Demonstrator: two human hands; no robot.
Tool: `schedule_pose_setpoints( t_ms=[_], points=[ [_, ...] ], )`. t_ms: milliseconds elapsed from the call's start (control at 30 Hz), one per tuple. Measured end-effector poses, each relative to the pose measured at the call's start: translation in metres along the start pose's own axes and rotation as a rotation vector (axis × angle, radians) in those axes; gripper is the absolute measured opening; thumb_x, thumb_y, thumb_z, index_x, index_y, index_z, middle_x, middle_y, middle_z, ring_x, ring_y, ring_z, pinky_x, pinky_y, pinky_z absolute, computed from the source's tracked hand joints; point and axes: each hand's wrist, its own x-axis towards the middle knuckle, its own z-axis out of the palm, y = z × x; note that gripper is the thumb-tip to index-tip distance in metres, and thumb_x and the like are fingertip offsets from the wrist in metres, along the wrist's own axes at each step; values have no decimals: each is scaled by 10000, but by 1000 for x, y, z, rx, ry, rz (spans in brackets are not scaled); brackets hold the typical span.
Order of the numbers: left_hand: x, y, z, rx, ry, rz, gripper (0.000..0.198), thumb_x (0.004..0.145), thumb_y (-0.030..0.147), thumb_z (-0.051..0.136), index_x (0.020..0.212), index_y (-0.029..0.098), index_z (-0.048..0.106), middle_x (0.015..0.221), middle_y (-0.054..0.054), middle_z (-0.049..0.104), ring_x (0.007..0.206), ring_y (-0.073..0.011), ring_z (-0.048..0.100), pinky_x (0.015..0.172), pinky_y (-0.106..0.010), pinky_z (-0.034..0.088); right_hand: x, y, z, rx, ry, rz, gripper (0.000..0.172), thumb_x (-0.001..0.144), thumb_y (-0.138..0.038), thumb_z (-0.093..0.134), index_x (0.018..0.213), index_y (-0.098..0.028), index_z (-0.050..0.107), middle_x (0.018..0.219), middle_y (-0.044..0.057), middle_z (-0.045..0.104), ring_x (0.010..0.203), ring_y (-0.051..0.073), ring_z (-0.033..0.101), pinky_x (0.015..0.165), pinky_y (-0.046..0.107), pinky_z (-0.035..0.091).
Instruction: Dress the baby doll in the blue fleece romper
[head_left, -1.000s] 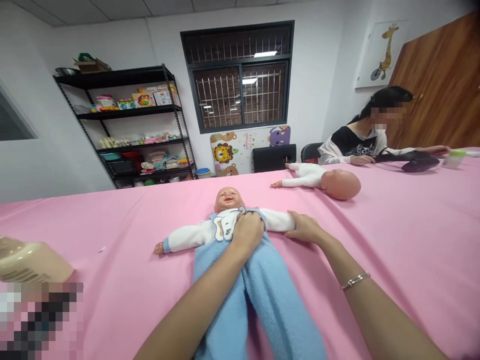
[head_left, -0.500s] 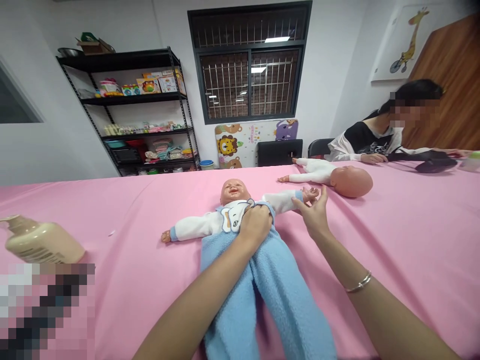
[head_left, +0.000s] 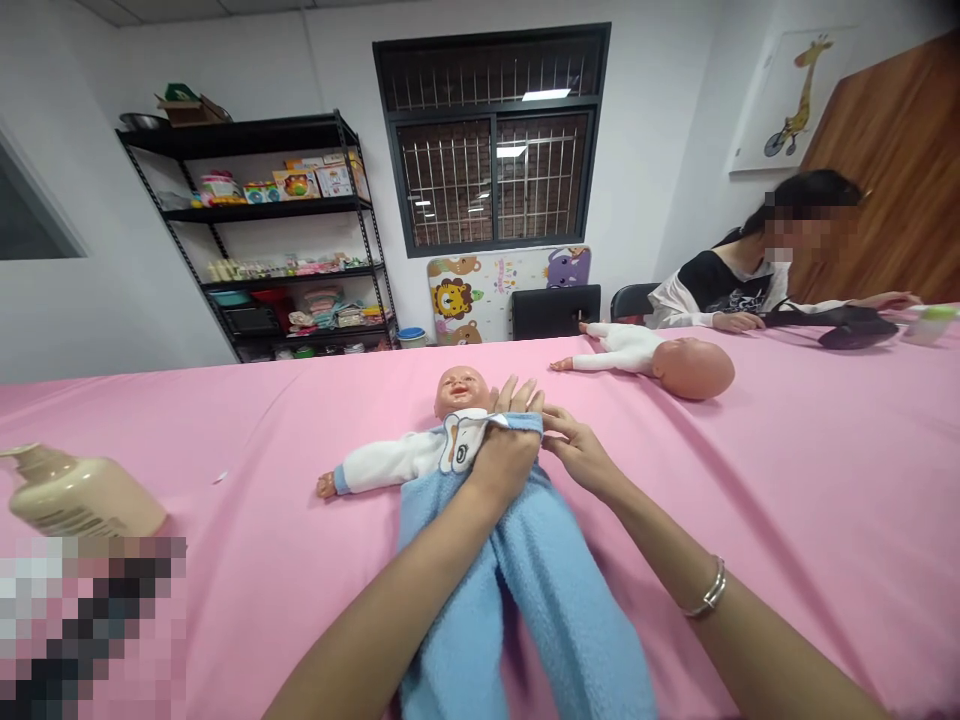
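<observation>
A baby doll [head_left: 461,390] lies face up on the pink cloth in white and blue clothes [head_left: 450,520] with an animal face on the chest. Its arm on the left of the view stretches out in a white sleeve [head_left: 386,463]; the other arm is hidden. My left hand [head_left: 510,450] reaches under the blue-trimmed edge [head_left: 517,422] at the chest, and its outstretched fingers poke out beyond it, beside the doll's head. Against the right end of that edge, my right hand [head_left: 581,450] has its bent fingers closed on the cloth.
A second doll [head_left: 694,368] in white lies farther back on the pink tablecloth [head_left: 787,480]. On the left stands a beige pump bottle [head_left: 90,490]. Across the table sits a person [head_left: 750,270] beside a dark object [head_left: 855,330]. Black shelves [head_left: 255,210] line the back wall.
My right hand has moved left from the doll's hand to the edge of the clothes. My left fingers, bunched on the chest before, now stretch out past the edge. The doll's right-side arm has disappeared from sight.
</observation>
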Motion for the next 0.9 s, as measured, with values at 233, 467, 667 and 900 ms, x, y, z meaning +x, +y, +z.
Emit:
schedule_pose_setpoints(
  t_ms=[233, 467, 667, 900],
  points=[
    [11, 2, -14, 69, -284, -208, 303, 841, 90, 438, 1125, 69, 543, 943, -162, 614, 886, -226, 605, 764, -316, 458, -8, -10, 16, -218, 109, -57, 273, 701, -250, 537, 957, -166, 578, 977, 51, 575, 828, 145, 551, 639, 241, 455],
    [14, 9, -23, 29, -432, -203, 185, 837, 131, 461, 915, 89, 623, 812, -157, 640, 749, -225, 625, 651, -301, 453, -3, -8, 7, -682, 210, -57, 153, 797, -185, 426, 767, -161, 574, 754, 30, 582, 670, 131, 518, 623, 247, 356],
    [-8, -4, -32, 64, -301, -7, 285, 822, 216, 511, 1089, 127, 558, 864, -136, 619, 825, -283, 586, 690, -377, 451, 28, -8, -2, -594, 145, 64, 155, 742, -194, 469, 741, -164, 621, 682, 24, 605, 624, 126, 508, 592, 229, 325],
    [-34, -13, -54, 111, -93, 91, 411, 730, 331, 660, 1102, 189, 556, 838, -95, 595, 798, -263, 548, 690, -389, 439, 92, 20, 7, -384, 79, 123, 135, 676, -160, 518, 619, -120, 634, 585, 32, 596, 577, 116, 502, 589, 228, 344]
  ],
)
